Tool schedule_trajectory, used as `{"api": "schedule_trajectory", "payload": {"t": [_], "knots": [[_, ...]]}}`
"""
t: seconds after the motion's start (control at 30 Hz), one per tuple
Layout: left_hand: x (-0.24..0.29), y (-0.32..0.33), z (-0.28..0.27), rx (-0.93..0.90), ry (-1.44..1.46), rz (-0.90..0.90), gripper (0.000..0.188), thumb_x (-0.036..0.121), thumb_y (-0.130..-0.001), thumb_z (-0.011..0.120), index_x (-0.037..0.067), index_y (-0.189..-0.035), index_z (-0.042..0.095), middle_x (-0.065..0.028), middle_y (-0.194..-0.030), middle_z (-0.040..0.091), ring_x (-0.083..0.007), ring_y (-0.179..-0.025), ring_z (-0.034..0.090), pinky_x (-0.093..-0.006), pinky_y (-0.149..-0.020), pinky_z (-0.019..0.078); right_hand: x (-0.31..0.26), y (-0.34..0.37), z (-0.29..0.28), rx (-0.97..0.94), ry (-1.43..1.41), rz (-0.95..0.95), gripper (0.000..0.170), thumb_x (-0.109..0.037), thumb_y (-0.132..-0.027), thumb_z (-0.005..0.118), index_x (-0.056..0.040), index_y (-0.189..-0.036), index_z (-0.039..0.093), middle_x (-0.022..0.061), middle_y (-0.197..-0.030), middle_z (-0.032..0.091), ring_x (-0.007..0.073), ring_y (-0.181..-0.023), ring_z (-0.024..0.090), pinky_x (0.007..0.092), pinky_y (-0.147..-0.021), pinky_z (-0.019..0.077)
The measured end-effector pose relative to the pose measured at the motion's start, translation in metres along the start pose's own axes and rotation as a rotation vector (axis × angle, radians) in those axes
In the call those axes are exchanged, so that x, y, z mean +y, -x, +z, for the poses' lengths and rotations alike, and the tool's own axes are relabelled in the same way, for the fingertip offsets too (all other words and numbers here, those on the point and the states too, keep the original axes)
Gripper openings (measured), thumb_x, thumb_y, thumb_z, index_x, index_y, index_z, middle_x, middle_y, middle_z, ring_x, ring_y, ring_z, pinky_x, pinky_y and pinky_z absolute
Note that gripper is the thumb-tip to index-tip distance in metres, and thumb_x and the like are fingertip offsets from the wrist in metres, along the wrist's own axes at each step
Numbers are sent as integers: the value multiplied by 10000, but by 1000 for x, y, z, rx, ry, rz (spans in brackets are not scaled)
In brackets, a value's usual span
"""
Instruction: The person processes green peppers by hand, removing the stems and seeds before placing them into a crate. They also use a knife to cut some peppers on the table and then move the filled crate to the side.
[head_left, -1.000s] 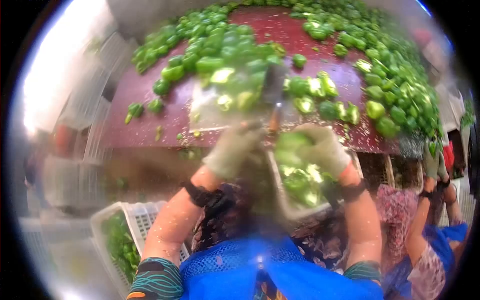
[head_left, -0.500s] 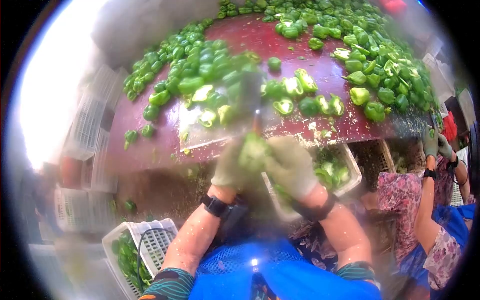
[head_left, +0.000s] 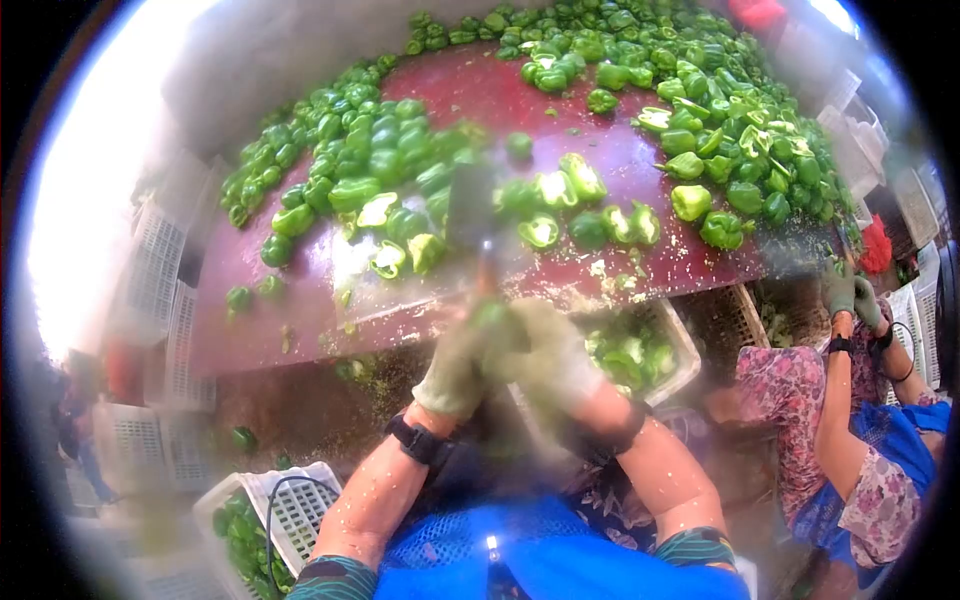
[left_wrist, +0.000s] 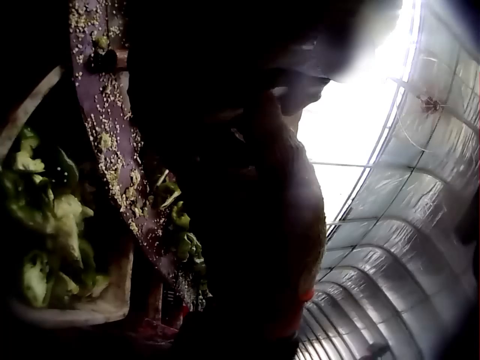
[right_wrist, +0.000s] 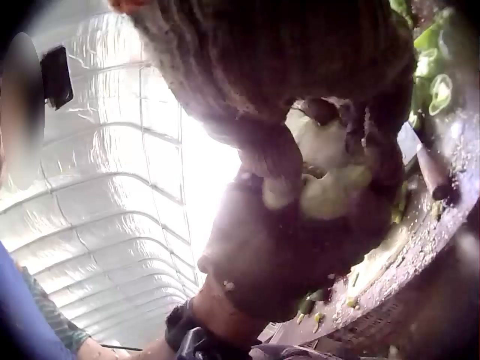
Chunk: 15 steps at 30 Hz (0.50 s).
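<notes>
In front of the body, both gloved hands are together on a green bell pepper point(head_left: 491, 316). The left hand point(head_left: 452, 368) grips it from one side, the right hand point(head_left: 556, 358) from the other, fingers curled against it. Its pale cut flesh point(right_wrist: 334, 193) shows between the fingers in the right wrist view; the rest is hidden by the gloves. Just beyond the hands lies a broad-bladed knife point(head_left: 468, 208), handle toward the body. It lies by a pale cutting board point(head_left: 405, 290). The left wrist view is mostly dark around the hand.
Whole and halved peppers point(head_left: 745, 165) cover much of the red table point(head_left: 450, 80). Below its edge, a white crate point(head_left: 688, 345) holds cut peppers. Another crate point(head_left: 300, 500) stands at lower left with peppers. A second person's gloved hands point(head_left: 848, 292) work at far right.
One second ago the hands were apart, the right over the crate with a pepper. They have since come together around the pepper before the knife. The head view has shifted.
</notes>
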<state>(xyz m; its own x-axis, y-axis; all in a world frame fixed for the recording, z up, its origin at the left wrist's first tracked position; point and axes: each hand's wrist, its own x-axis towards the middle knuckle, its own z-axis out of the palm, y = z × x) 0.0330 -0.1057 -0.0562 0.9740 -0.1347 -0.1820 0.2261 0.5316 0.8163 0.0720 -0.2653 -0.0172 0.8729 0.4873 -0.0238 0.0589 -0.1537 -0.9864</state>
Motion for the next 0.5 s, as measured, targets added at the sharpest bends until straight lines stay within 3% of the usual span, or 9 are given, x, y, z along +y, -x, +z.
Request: {"api": "schedule_trajectory", "payload": {"t": [0.07, 0.17, 0.27, 0.3, 0.33, 0.43, 0.5], "knots": [[2, 3, 0, -1, -26, -36, 468, 157, -933, 561, 52, -1369, 427, -114, -1181, 592, -212, -993, 638, -327, -813, 565, -12, 3, -5, -60, -309, 103, 193, 40, -745, 664, 46, -899, 548, 139, -723, 661, 209, -658, 691, 295, -569, 550], [8, 6, 8, -24, -291, -32, 496, 186, -938, 580, 44, -1385, 419, -116, -1200, 591, -217, -1025, 631, -336, -862, 554, -18, 7, -7, -92, -368, 174, 196, 43, -741, 677, 37, -889, 548, 131, -732, 662, 222, -672, 694, 296, -571, 550], [-8, 1, -1, -41, -554, 125, 583, 232, -922, 648, 34, -1410, 398, -120, -1242, 582, -230, -1099, 606, -357, -963, 509, 1, 3, -7, -5, -240, 220, 261, -75, -782, 728, 41, -955, 570, 99, -779, 650, 167, -620, 645, 273, -518, 527], [-7, 1, -2, -36, -463, 124, 643, 258, -895, 689, 31, -1418, 389, -122, -1265, 574, -235, -1126, 593, -366, -994, 486, 11, -1, -6, 40, -176, 221, 290, -108, -793, 742, 43, -975, 574, 91, -788, 646, 155, -610, 631, 265, -504, 521], [-6, 0, -2, -31, -370, 123, 705, 284, -869, 730, 29, -1426, 380, -125, -1287, 566, -240, -1153, 580, -375, -1025, 463, 21, -1, -5, 37, -422, 260, 335, -204, -817, 760, 26, -997, 596, 68, -799, 634, 128, -594, 597, 245, -470, 500], [3, 4, 8, -17, -264, 136, 772, 328, -838, 769, 43, -1437, 374, -128, -1312, 558, -254, -1181, 565, -401, -1055, 441, 9, 6, 6, 131, -661, 400, 300, -221, -830, 754, 4, -971, 614, 68, -809, 630, 132, -606, 605, 243, -469, 496], [2, 3, 5, -21, -338, 199, 733, 348, -856, 738, 72, -1437, 386, -128, -1309, 560, -269, -1185, 560, -431, -1056, 440, 1, 9, 14, 185, -539, 385, 261, -232, -865, 716, 8, -920, 631, 73, -797, 632, 132, -616, 613, 253, -492, 507]]}}
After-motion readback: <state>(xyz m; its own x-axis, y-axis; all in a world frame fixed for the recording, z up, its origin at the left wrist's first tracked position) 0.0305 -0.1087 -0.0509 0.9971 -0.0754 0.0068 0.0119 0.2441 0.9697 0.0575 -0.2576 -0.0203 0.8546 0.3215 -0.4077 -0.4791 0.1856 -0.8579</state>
